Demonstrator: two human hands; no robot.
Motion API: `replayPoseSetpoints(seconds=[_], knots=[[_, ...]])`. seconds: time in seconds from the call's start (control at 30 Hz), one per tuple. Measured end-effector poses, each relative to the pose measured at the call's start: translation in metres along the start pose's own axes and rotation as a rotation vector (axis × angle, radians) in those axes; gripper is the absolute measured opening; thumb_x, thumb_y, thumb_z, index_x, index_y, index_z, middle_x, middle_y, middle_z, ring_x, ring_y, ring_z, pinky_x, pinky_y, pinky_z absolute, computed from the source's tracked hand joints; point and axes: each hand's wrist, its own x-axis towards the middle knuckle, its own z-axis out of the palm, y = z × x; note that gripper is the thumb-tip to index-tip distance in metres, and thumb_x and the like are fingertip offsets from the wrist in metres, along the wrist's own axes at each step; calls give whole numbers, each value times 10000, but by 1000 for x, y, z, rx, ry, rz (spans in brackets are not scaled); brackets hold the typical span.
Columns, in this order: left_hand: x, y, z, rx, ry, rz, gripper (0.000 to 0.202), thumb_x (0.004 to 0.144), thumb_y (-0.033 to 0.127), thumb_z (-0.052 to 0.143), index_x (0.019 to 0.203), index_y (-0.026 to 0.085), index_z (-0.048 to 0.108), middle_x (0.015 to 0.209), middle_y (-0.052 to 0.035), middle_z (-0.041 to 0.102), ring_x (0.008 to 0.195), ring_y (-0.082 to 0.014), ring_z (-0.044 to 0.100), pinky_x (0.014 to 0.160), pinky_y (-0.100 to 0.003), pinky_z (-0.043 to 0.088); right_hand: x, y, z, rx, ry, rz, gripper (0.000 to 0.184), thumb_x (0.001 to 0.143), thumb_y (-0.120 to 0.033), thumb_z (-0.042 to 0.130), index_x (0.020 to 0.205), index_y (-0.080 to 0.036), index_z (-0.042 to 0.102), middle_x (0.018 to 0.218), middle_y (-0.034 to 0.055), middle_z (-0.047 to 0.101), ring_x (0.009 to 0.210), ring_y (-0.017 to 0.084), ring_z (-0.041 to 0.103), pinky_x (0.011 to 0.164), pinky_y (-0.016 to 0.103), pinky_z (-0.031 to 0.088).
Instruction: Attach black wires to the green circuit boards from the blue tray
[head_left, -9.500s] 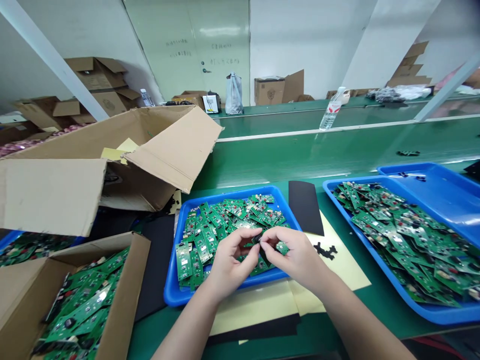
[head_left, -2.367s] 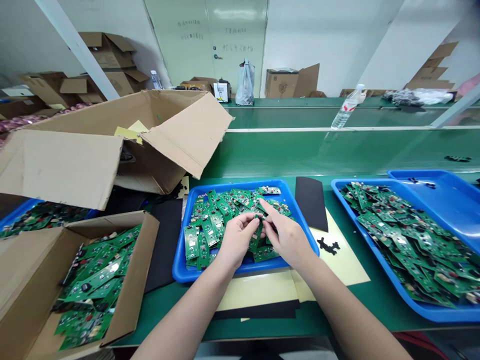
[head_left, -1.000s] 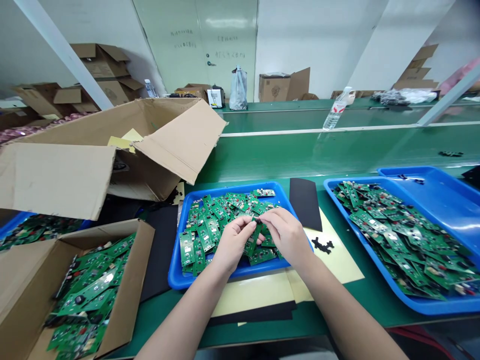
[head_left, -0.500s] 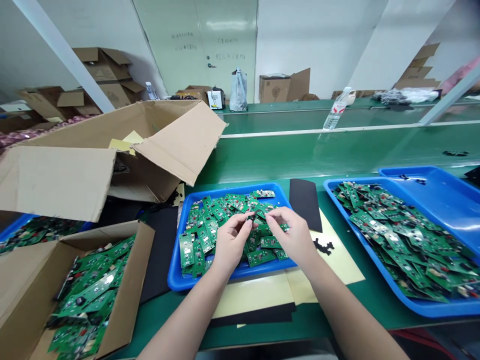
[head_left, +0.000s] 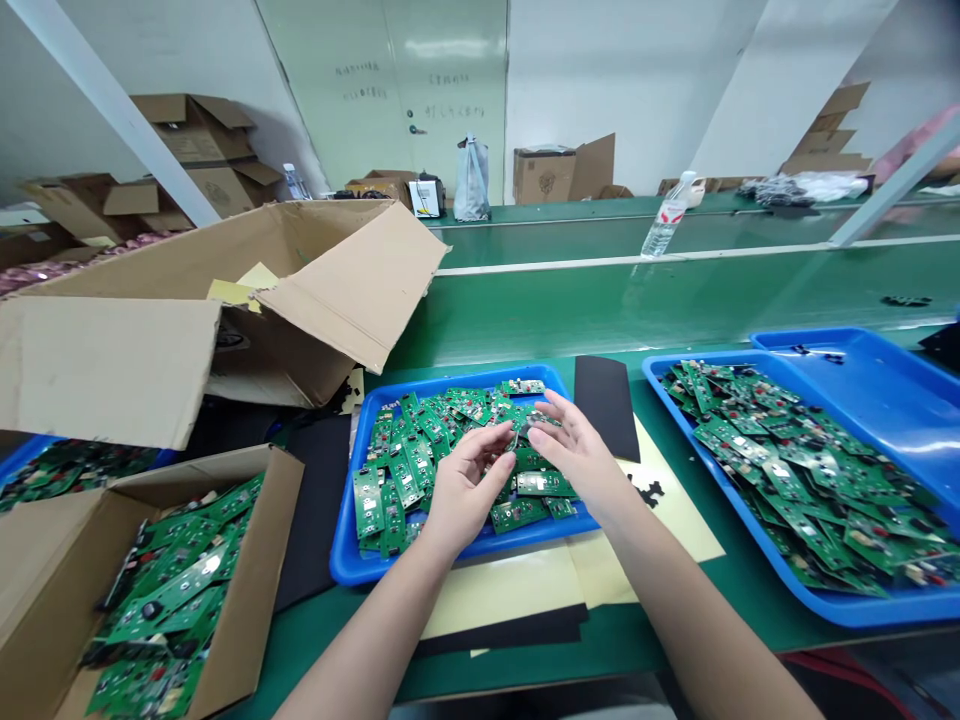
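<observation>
Many circuit boards (head_left: 406, 470), blue tray (head_left: 345, 530), open carton (head_left: 112, 370)

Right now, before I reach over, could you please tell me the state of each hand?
Left hand: open, loosely curled, nothing visible in it.
Right hand: open, fingers spread, empty, above the circuit boards.

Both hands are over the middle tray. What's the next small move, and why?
Probably pick up one board lying loose near the front of the blue tray: your left hand and right hand look open and empty just above the pile, and that board sits close to them.
</observation>
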Motion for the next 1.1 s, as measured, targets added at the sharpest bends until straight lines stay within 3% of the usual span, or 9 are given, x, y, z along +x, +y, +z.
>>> replayPoseSetpoints(seconds=[0.07,0.17,0.23,0.43,0.67,0.93,1.03,1.1], knots=[[-1,-2,0,-26,-30,1,358,751,256,662,1108,221,651,1061,-89,631,990,-216,606,894,-372,494,1,-2,-1,16,-60,43,529,751,-458,636,1211,-221,523,1231,121,569,1094,234,583,846,366,530],[-1,-5,0,5,-69,54,368,751,249,664,1118,226,642,1089,-92,615,1011,-220,599,914,-380,479,2,-11,-6,-1,-138,30,345,747,-458,636,953,-181,647,1162,117,619,1062,237,596,891,382,495],[-1,-6,-1,68,-82,106,354,766,250,652,1119,232,640,1088,-92,609,1012,-223,591,906,-385,479,1,-17,-8,11,-153,5,266,731,-427,657,794,-169,649,1121,115,640,1017,237,613,873,384,498],[0,-3,-6,363,-77,274,360,816,229,596,1173,278,599,1025,-69,588,980,-209,563,888,-405,469,-3,-21,-7,26,-165,-51,176,709,-354,681,705,-179,662,957,95,672,986,235,620,822,383,525],[1,-3,-9,497,-59,350,335,833,187,573,1155,276,596,1013,-68,577,954,-204,566,842,-383,480,-3,-15,-6,-9,-160,-117,152,721,-342,685,729,-190,697,945,92,655,950,222,624,764,363,551],[1,2,-10,504,19,380,284,829,183,584,1102,254,610,984,-53,589,923,-189,574,817,-339,482,-8,-21,-7,-200,-200,-329,94,786,-239,620,821,-235,707,946,59,648,984,212,602,876,401,508],[2,3,-14,515,82,417,283,829,191,588,1105,250,604,991,-53,582,932,-188,572,808,-324,487,-11,-24,-11,-209,-314,-289,265,777,-189,605,1034,-242,643,1029,55,644,1004,201,610,908,406,501],[3,4,-16,529,143,468,296,829,195,594,1120,251,593,998,-55,580,943,-191,571,809,-325,491,-10,-24,-15,-103,-392,-208,407,779,-181,596,1178,-242,547,1063,60,644,1014,194,619,921,408,498]])
